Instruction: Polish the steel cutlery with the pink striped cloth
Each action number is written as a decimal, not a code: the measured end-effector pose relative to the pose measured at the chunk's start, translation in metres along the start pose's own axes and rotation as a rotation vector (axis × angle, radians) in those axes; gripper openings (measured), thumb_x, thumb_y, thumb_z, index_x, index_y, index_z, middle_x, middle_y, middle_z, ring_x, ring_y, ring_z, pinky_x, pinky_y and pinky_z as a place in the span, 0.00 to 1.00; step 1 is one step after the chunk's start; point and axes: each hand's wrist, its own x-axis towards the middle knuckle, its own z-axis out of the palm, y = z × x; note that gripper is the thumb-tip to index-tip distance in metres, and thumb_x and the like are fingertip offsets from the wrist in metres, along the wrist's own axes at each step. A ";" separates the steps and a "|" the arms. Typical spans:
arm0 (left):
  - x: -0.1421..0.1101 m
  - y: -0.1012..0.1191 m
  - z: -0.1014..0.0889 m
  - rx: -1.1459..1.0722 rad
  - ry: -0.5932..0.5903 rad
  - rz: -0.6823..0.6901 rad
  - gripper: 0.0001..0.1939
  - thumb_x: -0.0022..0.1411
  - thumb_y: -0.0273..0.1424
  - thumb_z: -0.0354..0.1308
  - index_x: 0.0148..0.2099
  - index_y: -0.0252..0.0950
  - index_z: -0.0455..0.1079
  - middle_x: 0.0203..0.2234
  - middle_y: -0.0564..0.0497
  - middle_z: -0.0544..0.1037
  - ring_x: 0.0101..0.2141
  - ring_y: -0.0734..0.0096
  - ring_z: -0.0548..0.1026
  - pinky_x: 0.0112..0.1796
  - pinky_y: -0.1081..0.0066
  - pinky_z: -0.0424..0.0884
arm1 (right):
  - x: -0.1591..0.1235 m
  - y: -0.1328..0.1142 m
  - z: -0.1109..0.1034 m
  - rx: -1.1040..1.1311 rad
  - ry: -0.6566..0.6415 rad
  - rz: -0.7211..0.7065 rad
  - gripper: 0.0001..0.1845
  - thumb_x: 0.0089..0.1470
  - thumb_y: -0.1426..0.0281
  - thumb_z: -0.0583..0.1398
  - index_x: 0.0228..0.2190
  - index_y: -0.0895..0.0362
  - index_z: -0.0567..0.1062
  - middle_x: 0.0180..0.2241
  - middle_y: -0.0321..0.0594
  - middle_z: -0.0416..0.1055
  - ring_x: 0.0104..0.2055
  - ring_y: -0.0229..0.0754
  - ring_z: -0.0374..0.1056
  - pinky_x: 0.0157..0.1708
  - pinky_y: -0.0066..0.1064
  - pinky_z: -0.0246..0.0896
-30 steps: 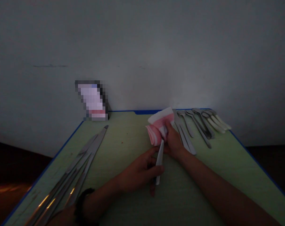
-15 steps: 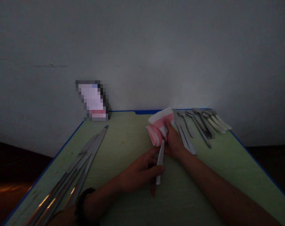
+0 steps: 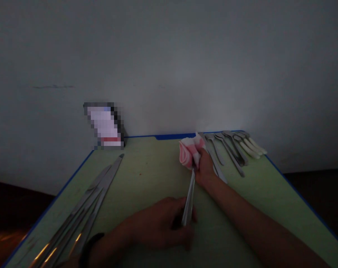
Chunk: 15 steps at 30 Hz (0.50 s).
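My right hand (image 3: 205, 168) is closed round a folded pink and white cloth (image 3: 189, 150), which wraps the far end of a piece of metal cutlery (image 3: 189, 201). Its slim silver handle slants down toward me. That cutlery's head is hidden in the cloth, so I cannot tell its kind. Near the handle's lower end my left hand (image 3: 166, 223) curls its fingers and thumb about it. A dark band (image 3: 87, 249) circles my left wrist. Just beyond my right hand lie long silver handles (image 3: 220, 173), partly covered by it.
Several long table knives (image 3: 97, 195) lie on the left side of the pale green table (image 3: 146, 186). At the back right are several metal spoons (image 3: 230, 152) and pieces with white handles (image 3: 251, 146). A blurred phone (image 3: 106, 126) leans against the wall (image 3: 169, 67).
My left hand has slid down the handle, toward me and away from the cloth, baring more metal. The cloth has bunched and turned in my right hand. The view has shifted slightly.
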 end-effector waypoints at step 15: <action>-0.002 -0.008 -0.010 0.042 -0.143 0.002 0.07 0.52 0.25 0.53 0.22 0.35 0.68 0.14 0.59 0.71 0.18 0.78 0.68 0.20 0.81 0.62 | -0.010 -0.016 0.007 0.206 0.076 0.094 0.12 0.54 0.64 0.53 0.25 0.57 0.71 0.16 0.30 0.69 0.15 0.32 0.61 0.23 0.24 0.65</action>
